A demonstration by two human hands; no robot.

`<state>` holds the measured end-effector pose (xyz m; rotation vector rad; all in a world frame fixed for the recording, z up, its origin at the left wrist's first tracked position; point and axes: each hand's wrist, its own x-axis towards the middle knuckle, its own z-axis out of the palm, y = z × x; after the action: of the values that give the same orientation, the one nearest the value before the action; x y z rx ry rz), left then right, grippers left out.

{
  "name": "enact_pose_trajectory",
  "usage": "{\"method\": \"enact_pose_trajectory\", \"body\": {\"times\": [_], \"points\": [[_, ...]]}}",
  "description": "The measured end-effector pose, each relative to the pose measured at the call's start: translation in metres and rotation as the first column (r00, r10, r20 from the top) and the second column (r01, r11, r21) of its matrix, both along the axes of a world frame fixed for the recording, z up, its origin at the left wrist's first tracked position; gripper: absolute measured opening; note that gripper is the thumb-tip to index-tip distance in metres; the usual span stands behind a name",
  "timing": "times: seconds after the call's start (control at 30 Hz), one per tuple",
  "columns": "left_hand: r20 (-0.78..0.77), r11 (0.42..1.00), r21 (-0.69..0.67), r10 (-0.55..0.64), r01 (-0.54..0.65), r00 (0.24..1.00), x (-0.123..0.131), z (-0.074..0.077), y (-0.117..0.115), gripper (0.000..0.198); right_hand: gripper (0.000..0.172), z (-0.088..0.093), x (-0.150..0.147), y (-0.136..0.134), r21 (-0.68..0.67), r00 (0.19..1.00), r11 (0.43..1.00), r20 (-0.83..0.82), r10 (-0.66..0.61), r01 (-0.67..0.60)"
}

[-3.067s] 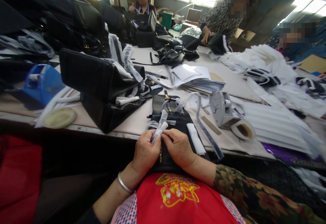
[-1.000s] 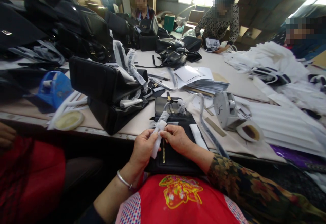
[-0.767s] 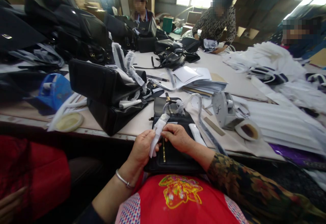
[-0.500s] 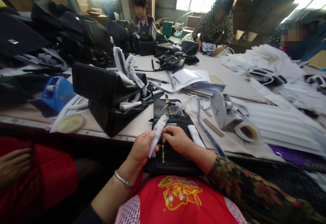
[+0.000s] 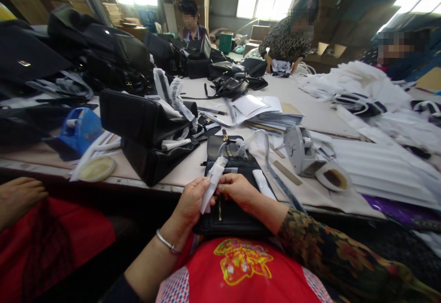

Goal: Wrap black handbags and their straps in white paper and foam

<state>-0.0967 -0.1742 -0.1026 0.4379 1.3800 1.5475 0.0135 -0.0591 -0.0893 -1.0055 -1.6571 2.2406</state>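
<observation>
A black handbag lies at the table's front edge against my red apron, with a gold zip on its face. Above that bag my left hand is closed round a strap wrapped in white paper, thumb on top. The fingers of my right hand are pinched together at the right edge of this wrapping; their tips are partly hidden. A second white-wrapped piece rests on the bag's right side. From its top, a strap in clear film loops over to the right.
Left of me stands another black bag, beside a blue tape dispenser and a tape roll. To the right are a grey tape dispenser, paper sheets and white foam sheets. Co-workers sit or stand around the table.
My right hand has shifted slightly left, closer against the white wrapping. At far left, a neighbour's hand has moved up. My left hand stays nearly still.
</observation>
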Motion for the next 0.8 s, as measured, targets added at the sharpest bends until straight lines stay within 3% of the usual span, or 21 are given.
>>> {"method": "enact_pose_trajectory", "body": {"times": [0.13, 0.2, 0.27, 0.33, 0.4, 0.47, 0.53, 0.6, 0.7, 0.8], "points": [[-0.045, 0.998, -0.055, -0.019, 0.016, 0.999, 0.001, 0.0, 0.001, 0.034, 0.019, 0.0, 0.004, 0.002, -0.013, 0.998, 0.998, -0.032, 0.054, -0.054], [-0.105, 0.995, -0.082, -0.057, 0.048, 0.993, 0.004, 0.001, 0.001, 0.036, 0.016, -0.002, 0.005, 0.003, 0.091, 0.998, 0.994, 0.01, 0.06, -0.061], [-0.283, 0.994, -0.089, -0.093, 0.07, 0.955, 0.007, 0.004, 0.001, 0.034, 0.01, -0.003, 0.005, 0.004, 0.219, 0.996, 0.974, 0.072, 0.046, -0.06], [-0.597, 0.994, -0.088, -0.104, 0.064, 0.795, 0.01, 0.011, -0.003, 0.037, 0.012, 0.0, 0.01, 0.006, 0.369, 0.993, 0.925, 0.105, 0.052, -0.087], [-0.863, 0.994, -0.107, -0.107, 0.027, 0.494, 0.011, 0.02, -0.009, 0.045, 0.017, 0.009, 0.024, 0.011, 0.561, 0.992, 0.822, 0.117, 0.035, -0.095], [-0.957, 0.988, -0.145, -0.128, -0.045, 0.261, 0.011, 0.027, -0.016, 0.049, 0.021, 0.018, 0.046, 0.019, 0.729, 0.992, 0.682, 0.121, -0.04, -0.061], [-0.981, 0.98, -0.162, -0.148, -0.117, 0.125, 0.01, 0.031, -0.02, 0.052, 0.024, 0.024, 0.074, 0.031, 0.803, 0.982, 0.596, 0.12, -0.149, -0.008], [-0.984, 0.975, -0.177, -0.171, -0.137, 0.055, 0.011, 0.029, -0.019, 0.062, 0.024, 0.022, 0.102, 0.041, 0.835, 0.961, 0.55, 0.129, -0.244, 0.027], [-0.96, 0.955, -0.281, -0.277, -0.099, 0.048, 0.013, 0.022, -0.009, 0.083, 0.024, 0.009, 0.136, 0.048, 0.838, 0.93, 0.541, 0.14, -0.34, 0.072], [-0.93, 0.927, -0.366, -0.363, -0.076, 0.049, 0.011, 0.017, -0.001, 0.076, 0.022, -0.001, 0.161, 0.047, 0.818, 0.913, 0.555, 0.101, -0.395, 0.15]]}}
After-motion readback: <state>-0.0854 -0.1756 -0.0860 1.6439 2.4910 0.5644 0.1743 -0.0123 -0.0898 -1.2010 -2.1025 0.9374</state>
